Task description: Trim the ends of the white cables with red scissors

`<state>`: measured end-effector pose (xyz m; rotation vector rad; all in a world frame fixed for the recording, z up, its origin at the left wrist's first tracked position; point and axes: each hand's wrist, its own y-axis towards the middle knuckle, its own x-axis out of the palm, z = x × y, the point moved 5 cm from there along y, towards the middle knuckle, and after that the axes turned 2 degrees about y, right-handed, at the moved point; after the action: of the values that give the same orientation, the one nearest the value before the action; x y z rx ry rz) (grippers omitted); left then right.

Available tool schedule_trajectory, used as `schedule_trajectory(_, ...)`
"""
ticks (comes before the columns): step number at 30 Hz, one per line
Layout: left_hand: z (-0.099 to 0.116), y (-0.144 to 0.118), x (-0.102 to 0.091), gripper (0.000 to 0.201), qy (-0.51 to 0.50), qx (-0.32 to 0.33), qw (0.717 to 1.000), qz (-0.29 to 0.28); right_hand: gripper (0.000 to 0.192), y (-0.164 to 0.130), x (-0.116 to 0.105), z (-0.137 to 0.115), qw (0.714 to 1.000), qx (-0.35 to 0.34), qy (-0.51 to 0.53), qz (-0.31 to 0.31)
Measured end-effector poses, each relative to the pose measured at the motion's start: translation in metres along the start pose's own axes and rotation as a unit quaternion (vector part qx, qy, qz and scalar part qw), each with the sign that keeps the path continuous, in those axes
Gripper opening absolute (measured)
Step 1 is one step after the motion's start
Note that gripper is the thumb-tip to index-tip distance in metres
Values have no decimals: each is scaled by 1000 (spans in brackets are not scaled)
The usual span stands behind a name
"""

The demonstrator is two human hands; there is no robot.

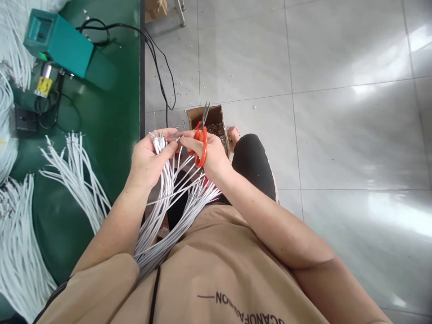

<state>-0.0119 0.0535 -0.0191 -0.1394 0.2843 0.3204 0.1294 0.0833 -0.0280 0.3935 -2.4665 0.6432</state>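
Note:
A bundle of thin white cables point(166, 180) runs across my lap, its ends gathered in my left hand point(147, 157). The left fingers are closed around those ends, with thumb and fingertip near one single cable end. My right hand point(212, 153) carries orange-handled scissors point(204, 146) hooked on its fingers, their blades pointing up and away from me. The right thumb and forefinger meet at the same cable end, close to the left fingertips. More white cables point(202, 193) fan out below the right wrist.
An open cardboard box point(221, 118) with small scraps stands on the floor beneath my hands. On the green table point(91, 108) at left sit a teal device point(64, 42) with black cords point(135, 29) and further cable bundles point(76, 175). Scraps dot the tiled floor point(249, 58).

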Motion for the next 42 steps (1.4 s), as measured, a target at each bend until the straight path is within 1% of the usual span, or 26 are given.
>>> schedule_trajectory(4, -1, 1, -3, 32, 56, 33, 998, 5, 16, 0, -4, 2, 1000, 23, 14, 3)
schedule_trajectory(8, 11, -4, -3, 29, 136, 76, 988, 11, 24, 1, -7, 5, 999, 28, 16, 6)
schedule_trajectory(11, 27, -11, 2, 23, 213, 136, 967, 27, 26, -1, -5, 10, 998, 54, 37, 0)
schedule_trajectory(13, 36, -16, 4, 21, 253, 176, 950, 45, 28, -3, -3, 14, 996, 67, 61, 10)
schedule_trajectory(15, 41, -20, 6, 18, 270, 197, 941, 55, 30, -5, -1, 16, 995, 65, 67, 28)
schedule_trajectory(16, 42, -21, 7, 17, 269, 197, 941, 56, 30, -5, -1, 17, 996, 60, 60, 36)
schedule_trajectory(18, 39, -19, 6, 14, 249, 173, 951, 55, 30, -5, -1, 18, 997, 50, 40, 48)
schedule_trajectory(21, 26, -12, 1, 15, 200, 98, 974, 51, 24, -1, -2, 19, 997, 29, 22, 66)
schedule_trajectory(23, 15, -6, 1, 15, 176, 43, 983, 28, 18, 2, -3, 19, 996, 21, 18, 87)
schedule_trajectory(25, 6, -2, 0, 16, 147, 15, 989, 11, 15, 3, -3, 20, 995, 15, 18, 99)
schedule_trajectory(27, 5, 0, -2, 18, 139, 27, 989, 28, 15, 3, -1, 22, 995, 7, 18, 94)
schedule_trajectory(29, 7, 0, -2, 18, 179, 43, 982, 35, 15, 2, -2, 24, 996, 7, 10, 91)
schedule_trajectory(32, 8, 0, 3, 15, 244, 25, 969, -16, 17, 2, -8, 24, 995, 12, -17, 97)
schedule_trajectory(34, 9, 0, 4, 16, 250, 16, 968, -26, 16, 3, -11, 22, 996, 13, -40, 83)
schedule_trajectory(38, 10, -1, 3, 25, 226, 34, 973, -5, 16, 3, -14, 14, 997, 15, -57, 55)
schedule_trajectory(40, 11, -3, 3, 26, 213, 55, 976, 6, 16, 3, -14, 12, 997, 17, -55, 46)
schedule_trajectory(42, 14, -6, 4, 26, 211, 83, 974, 23, 18, 4, -14, 13, 998, 33, -45, 35)
